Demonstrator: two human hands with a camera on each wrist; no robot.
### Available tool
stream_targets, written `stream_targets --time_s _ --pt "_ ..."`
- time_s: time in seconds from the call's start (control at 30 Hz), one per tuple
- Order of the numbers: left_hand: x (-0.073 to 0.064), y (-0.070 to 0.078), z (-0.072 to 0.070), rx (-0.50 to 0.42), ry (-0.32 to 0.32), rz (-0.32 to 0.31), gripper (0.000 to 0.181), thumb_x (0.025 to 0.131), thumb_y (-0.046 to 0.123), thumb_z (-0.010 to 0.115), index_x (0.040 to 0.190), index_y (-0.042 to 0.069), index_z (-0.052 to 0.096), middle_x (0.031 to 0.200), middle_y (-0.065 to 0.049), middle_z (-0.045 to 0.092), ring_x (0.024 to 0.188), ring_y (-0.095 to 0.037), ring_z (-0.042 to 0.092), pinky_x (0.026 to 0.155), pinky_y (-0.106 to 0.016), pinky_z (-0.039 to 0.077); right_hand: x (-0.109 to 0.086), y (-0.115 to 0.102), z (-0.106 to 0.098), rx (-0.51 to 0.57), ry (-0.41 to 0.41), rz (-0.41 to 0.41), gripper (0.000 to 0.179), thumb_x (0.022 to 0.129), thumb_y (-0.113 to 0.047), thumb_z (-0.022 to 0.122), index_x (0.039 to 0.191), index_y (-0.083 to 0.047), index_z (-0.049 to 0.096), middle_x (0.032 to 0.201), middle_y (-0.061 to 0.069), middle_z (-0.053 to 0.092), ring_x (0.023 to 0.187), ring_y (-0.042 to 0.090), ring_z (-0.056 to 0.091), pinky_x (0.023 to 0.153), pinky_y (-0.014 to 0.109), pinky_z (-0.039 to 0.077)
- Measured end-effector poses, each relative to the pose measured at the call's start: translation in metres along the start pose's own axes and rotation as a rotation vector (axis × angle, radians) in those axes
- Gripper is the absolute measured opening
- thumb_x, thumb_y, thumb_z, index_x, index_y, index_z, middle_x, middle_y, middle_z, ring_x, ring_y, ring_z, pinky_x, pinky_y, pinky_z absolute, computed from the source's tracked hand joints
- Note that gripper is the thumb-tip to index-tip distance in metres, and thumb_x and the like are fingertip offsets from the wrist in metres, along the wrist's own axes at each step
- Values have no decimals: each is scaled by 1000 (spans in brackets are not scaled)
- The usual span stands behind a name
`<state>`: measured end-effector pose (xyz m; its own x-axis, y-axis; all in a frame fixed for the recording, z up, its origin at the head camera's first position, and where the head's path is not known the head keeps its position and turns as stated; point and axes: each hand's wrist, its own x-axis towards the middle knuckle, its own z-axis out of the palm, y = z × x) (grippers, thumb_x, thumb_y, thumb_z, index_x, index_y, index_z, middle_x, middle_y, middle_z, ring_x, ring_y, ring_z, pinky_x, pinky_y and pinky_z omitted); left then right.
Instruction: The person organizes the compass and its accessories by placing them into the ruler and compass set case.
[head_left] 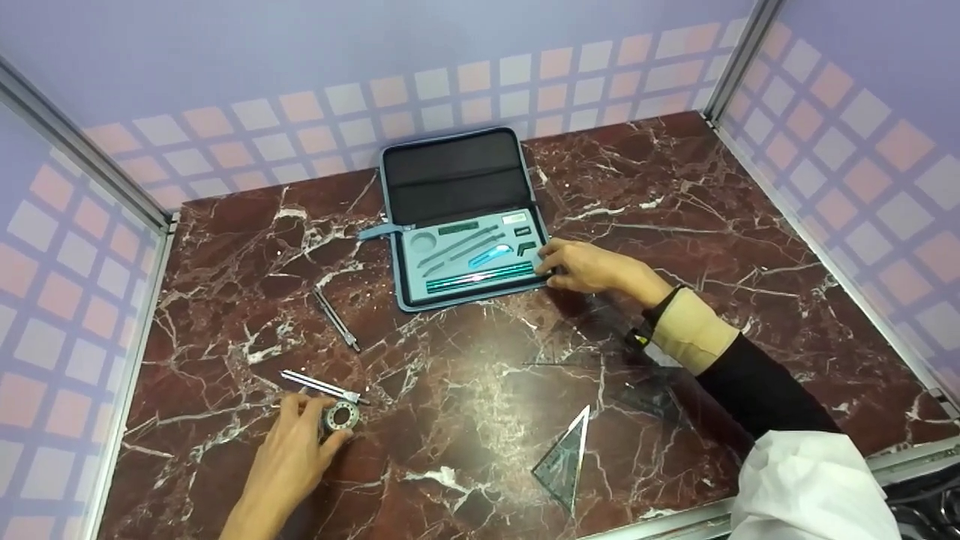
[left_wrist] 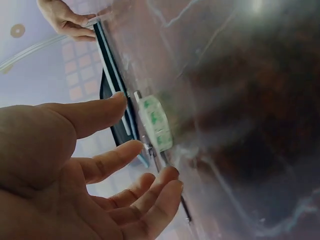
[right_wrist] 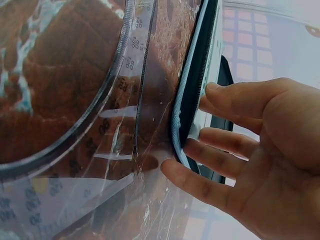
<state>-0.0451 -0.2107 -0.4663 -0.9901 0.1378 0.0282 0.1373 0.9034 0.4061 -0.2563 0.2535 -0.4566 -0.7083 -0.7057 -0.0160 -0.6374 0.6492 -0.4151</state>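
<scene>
My left hand [head_left: 289,450] is beside a small round roll [head_left: 343,417] with a hole in its middle. In the left wrist view this roll [left_wrist: 156,122] is white with green marks and stands past the spread thumb and fingers. A metal compass-like tool [head_left: 319,385] lies just beyond the left fingertips. My right hand [head_left: 589,266] reaches to the right side of an open zip case [head_left: 405,306], its fingertips at the rim. The case's grey insert [head_left: 457,244] holds a shiny green bar [head_left: 480,277], a blue piece [head_left: 491,256] and a white block [head_left: 514,218].
Another slim metal tool [head_left: 336,319] lies left of the case. A clear set square [head_left: 562,461] lies near the front. Clear measuring pieces [head_left: 652,397] lie below the right forearm; a curved, numbered one [right_wrist: 132,65] shows in the right wrist view. Patterned walls [head_left: 480,75] enclose the marble-look table [head_left: 712,262].
</scene>
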Motion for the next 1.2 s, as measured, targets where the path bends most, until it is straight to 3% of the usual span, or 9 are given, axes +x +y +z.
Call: stream_targets --time_s 0.13,0.33,0.53,0.73,0.9,1.2 --pt "0 0 2 20 -40 -48 51 90 21 82 130 -1 61 126 -26 51 113 -47 58 76 -67 53 1 -1 0 2 6 -12 30 96 -6 68 124 3 72 138 30 55 124 48 57 108 55 43" --pt "1 2 6 37 -7 -44 46 89 19 83 124 1 61 115 -21 55 109 -43 59 69 -67 53 0 -1 0 26 4 -22 30 98 -5 66 126 4 71 140 30 54 126 49 55 109 56 43" --pt "5 4 9 57 9 -61 42 89 24 84 118 3 62 122 -21 54 106 -46 62 67 -68 51 -2 2 2 38 7 -24 30 97 -5 66 125 4 71 140 30 54 125 48 56 109 55 43" --pt "10 5 12 80 67 -24 39 84 24 88 106 4 63 102 -13 58 94 -41 65 63 -65 52 -4 3 2 37 19 -34 28 97 2 63 123 6 70 138 31 54 123 48 58 107 55 45" --pt "11 8 16 78 105 15 40 83 16 88 109 0 62 98 -16 60 93 -42 64 62 -64 53 -5 3 2 25 31 -42 29 95 6 61 122 6 71 137 31 55 121 48 59 106 55 46" --pt "5 29 4 78 22 -94 45 86 17 78 123 -3 62 109 -21 59 103 -44 60 68 -64 53 -4 -1 5 16 51 -17 29 93 7 60 120 6 72 136 29 56 121 47 60 105 55 47"
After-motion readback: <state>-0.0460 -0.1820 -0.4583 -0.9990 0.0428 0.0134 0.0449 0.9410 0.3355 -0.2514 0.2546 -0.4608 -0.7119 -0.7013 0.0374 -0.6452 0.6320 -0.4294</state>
